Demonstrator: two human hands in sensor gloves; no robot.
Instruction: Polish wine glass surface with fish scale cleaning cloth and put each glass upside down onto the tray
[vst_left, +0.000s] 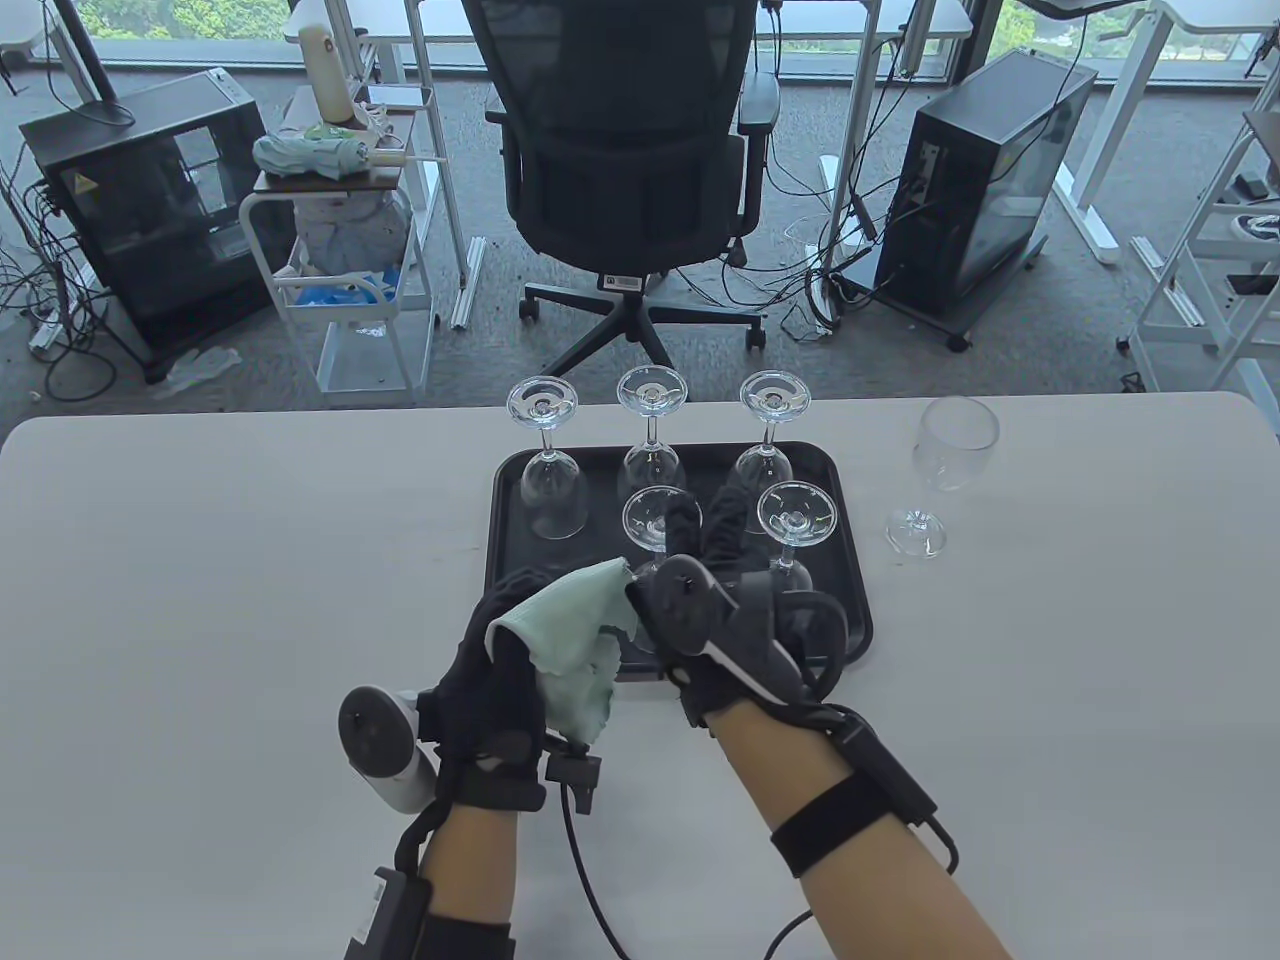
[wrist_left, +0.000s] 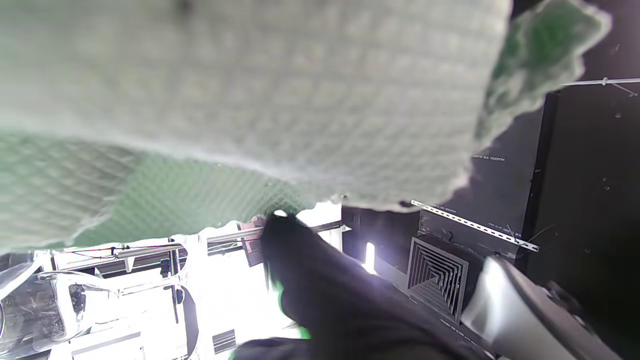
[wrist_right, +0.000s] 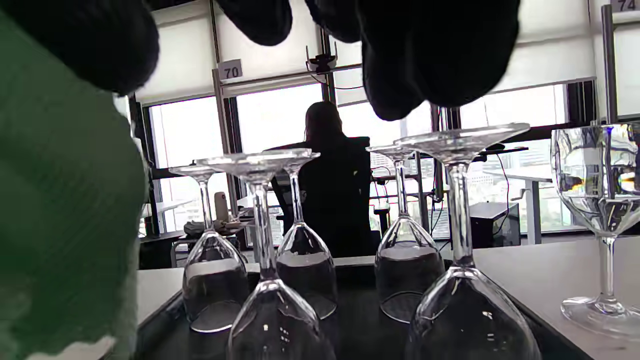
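A black tray (vst_left: 510, 540) holds several wine glasses upside down: three in the back row and two in front, the front-left glass (vst_left: 652, 520) and the front-right glass (vst_left: 797, 520). One upright wine glass (vst_left: 955, 465) stands on the table right of the tray. My left hand (vst_left: 505, 625) grips the pale green cleaning cloth (vst_left: 570, 640) at the tray's front left corner. My right hand (vst_left: 710, 530) reaches over the tray's front between the two front glasses, fingers (wrist_right: 430, 50) extended above the glass feet and holding nothing. The cloth (wrist_left: 250, 100) fills the left wrist view.
The white table (vst_left: 200, 600) stretches to both sides of the tray. Beyond its far edge stand an office chair (vst_left: 625, 150), a white cart (vst_left: 345, 260) and computer cases on the floor. The upright glass (wrist_right: 600, 190) stands close to the tray's right rim.
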